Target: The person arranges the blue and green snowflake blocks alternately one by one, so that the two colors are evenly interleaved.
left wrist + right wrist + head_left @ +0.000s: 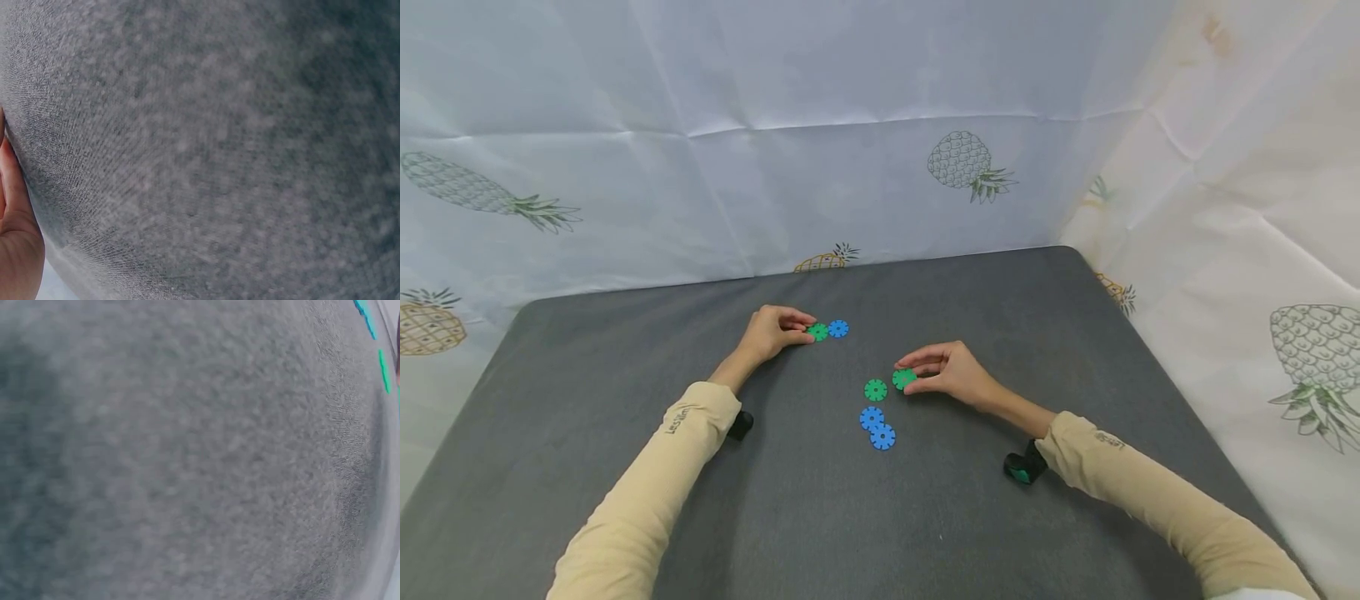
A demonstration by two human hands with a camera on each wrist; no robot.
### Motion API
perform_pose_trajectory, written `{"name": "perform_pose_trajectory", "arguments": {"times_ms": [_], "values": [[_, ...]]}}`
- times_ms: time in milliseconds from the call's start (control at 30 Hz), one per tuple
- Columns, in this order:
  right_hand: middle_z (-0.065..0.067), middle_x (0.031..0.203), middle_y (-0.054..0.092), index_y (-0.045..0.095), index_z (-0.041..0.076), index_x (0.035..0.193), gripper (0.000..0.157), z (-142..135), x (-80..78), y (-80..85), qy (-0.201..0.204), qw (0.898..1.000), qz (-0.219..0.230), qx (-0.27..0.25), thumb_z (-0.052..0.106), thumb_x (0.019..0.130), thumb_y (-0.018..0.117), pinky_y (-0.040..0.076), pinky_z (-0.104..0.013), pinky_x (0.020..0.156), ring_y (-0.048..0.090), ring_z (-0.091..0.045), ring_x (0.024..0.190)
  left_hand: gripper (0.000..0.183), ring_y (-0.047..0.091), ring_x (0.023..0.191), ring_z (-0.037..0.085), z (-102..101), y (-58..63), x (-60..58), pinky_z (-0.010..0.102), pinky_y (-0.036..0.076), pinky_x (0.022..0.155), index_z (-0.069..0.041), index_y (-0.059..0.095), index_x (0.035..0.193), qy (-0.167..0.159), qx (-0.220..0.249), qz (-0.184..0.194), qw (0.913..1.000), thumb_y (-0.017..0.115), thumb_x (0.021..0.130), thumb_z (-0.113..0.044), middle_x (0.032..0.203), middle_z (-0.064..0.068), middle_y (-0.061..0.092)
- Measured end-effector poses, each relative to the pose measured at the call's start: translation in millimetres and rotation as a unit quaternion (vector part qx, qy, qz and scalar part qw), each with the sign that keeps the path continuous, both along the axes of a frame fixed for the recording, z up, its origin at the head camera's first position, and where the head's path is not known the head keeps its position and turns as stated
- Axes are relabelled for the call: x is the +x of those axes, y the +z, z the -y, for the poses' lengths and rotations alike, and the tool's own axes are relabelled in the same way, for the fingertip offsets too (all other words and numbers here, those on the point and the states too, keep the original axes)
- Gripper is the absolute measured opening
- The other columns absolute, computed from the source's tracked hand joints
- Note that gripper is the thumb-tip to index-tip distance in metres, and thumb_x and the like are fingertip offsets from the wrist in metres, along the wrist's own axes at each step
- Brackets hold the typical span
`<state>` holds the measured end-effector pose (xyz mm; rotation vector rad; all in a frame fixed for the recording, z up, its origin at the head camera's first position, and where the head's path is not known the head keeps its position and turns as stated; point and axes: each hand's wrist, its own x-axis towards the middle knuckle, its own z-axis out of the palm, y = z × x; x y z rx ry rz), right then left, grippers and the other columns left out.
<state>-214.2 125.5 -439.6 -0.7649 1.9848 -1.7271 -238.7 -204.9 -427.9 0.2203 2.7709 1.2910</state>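
At the far middle of the table, my left hand [769, 332] pinches a green notched disc [820, 332] at its left edge, between thumb and fingers. A blue notched disc [838, 327] lies against that disc's right side. My right hand [957, 373] holds another green notched disc [902, 379] by its right side, thumb below and fingers above. Just left of it lies a loose green disc [876, 384]. Nearer to me, two blue discs [871, 412] [883, 442] meet edge to edge. Part of the left hand [17, 244] shows at the left wrist view's border.
Dark grey cloth covers the table [820, 517]. A white curtain [850, 192] printed with pineapples hangs behind its far edge, and another pale sheet [1247, 250] hangs along the right. Black wrist devices [1026, 465] sit under both cuffs, close over the cloth.
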Motion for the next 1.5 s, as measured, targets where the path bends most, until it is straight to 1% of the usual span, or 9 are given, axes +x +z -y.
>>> {"name": "perform_pose_trajectory", "arguments": {"times_ms": [200, 300, 400, 533, 633, 833, 1000, 1200, 1500], "values": [[-0.019, 0.105, 0.070, 0.069, -0.007, 0.108, 0.038, 0, -5.2, -1.4, -0.062, 0.998, 0.004, 0.009, -0.003, 0.072, 0.081, 0.056, -0.030, 0.075, 0.069, -0.017, 0.089, 0.029, 0.066, 0.090, 0.027, 0, -2.5, -1.1, 0.039, 0.053, 0.079, 0.002, 0.072, 0.109, -0.001, 0.001, -0.007, 1.0000, 0.076, 0.082, -0.007, 0.098, 0.016, 0.071], [-0.021, 0.106, 0.069, 0.068, -0.009, 0.107, 0.038, 0, -8.4, -1.1, -0.080, 0.997, 0.017, 0.008, -0.004, 0.071, 0.081, 0.057, -0.030, 0.074, 0.069, -0.016, 0.087, 0.029, 0.067, 0.089, 0.027, 1, -3.8, -2.3, 0.039, 0.053, 0.079, 0.001, 0.072, 0.108, 0.002, -0.001, -0.012, 0.9999, 0.077, 0.081, -0.008, 0.098, 0.016, 0.072], [-0.021, 0.106, 0.069, 0.068, -0.008, 0.106, 0.038, 1, -12.4, 0.6, -0.092, 0.996, 0.016, 0.003, -0.003, 0.071, 0.082, 0.057, -0.031, 0.074, 0.069, -0.016, 0.086, 0.029, 0.066, 0.089, 0.026, 1, -5.0, -3.3, 0.039, 0.053, 0.078, 0.000, 0.073, 0.108, 0.005, -0.007, -0.010, 0.9999, 0.077, 0.081, -0.009, 0.098, 0.015, 0.072], [-0.019, 0.105, 0.070, 0.069, -0.008, 0.105, 0.038, 2, -18.0, 1.2, -0.100, 0.995, 0.008, 0.000, -0.003, 0.070, 0.082, 0.057, -0.031, 0.074, 0.069, -0.016, 0.086, 0.029, 0.066, 0.090, 0.026, 2, -5.1, -4.1, 0.039, 0.053, 0.079, -0.001, 0.072, 0.109, 0.005, -0.009, -0.006, 0.9999, 0.077, 0.082, -0.009, 0.098, 0.015, 0.071], [-0.017, 0.105, 0.070, 0.069, -0.007, 0.106, 0.038, 3, -21.6, 0.3, -0.105, 0.994, 0.010, 0.002, -0.002, 0.071, 0.082, 0.057, -0.031, 0.075, 0.069, -0.016, 0.087, 0.029, 0.066, 0.091, 0.026, 2, -4.0, -4.1, 0.040, 0.053, 0.080, 0.000, 0.072, 0.110, 0.002, -0.007, -0.006, 1.0000, 0.076, 0.082, -0.009, 0.099, 0.015, 0.071], [-0.019, 0.108, 0.069, 0.068, -0.006, 0.109, 0.039, 5, -29.1, 0.5, -0.120, 0.992, 0.027, 0.001, -0.001, 0.072, 0.081, 0.056, -0.032, 0.077, 0.069, -0.018, 0.091, 0.029, 0.066, 0.090, 0.026, 3, -2.1, -4.4, 0.040, 0.052, 0.080, 0.000, 0.072, 0.110, 0.003, -0.008, -0.006, 0.9999, 0.076, 0.083, -0.009, 0.099, 0.016, 0.071], [-0.018, 0.107, 0.070, 0.069, -0.006, 0.108, 0.038, 10, -33.4, 1.6, -0.129, 0.991, 0.027, 0.005, 0.000, 0.073, 0.081, 0.056, -0.032, 0.078, 0.069, -0.016, 0.090, 0.029, 0.066, 0.089, 0.026, 3, -1.6, -4.6, 0.039, 0.052, 0.079, 0.000, 0.072, 0.109, 0.005, -0.009, -0.003, 0.9999, 0.076, 0.083, -0.009, 0.098, 0.015, 0.071], [-0.018, 0.106, 0.070, 0.069, -0.007, 0.108, 0.038, 15, -38.6, 0.6, -0.134, 0.991, 0.026, -0.003, -0.003, 0.072, 0.081, 0.056, -0.032, 0.077, 0.069, -0.015, 0.089, 0.029, 0.066, 0.089, 0.025, 3, -3.0, -4.0, 0.038, 0.052, 0.078, -0.001, 0.072, 0.110, 0.003, -0.009, -0.004, 0.9999, 0.076, 0.083, -0.010, 0.098, 0.015, 0.071], [-0.021, 0.107, 0.069, 0.069, -0.008, 0.107, 0.037, 24, -47.0, 2.5, -0.141, 0.990, 0.015, -0.022, -0.003, 0.073, 0.081, 0.056, -0.031, 0.077, 0.069, -0.016, 0.088, 0.029, 0.066, 0.090, 0.027, 2, -4.3, -2.5, 0.040, 0.052, 0.080, 0.000, 0.072, 0.110, 0.004, -0.001, -0.007, 1.0000, 0.076, 0.082, -0.009, 0.099, 0.016, 0.071]]}}
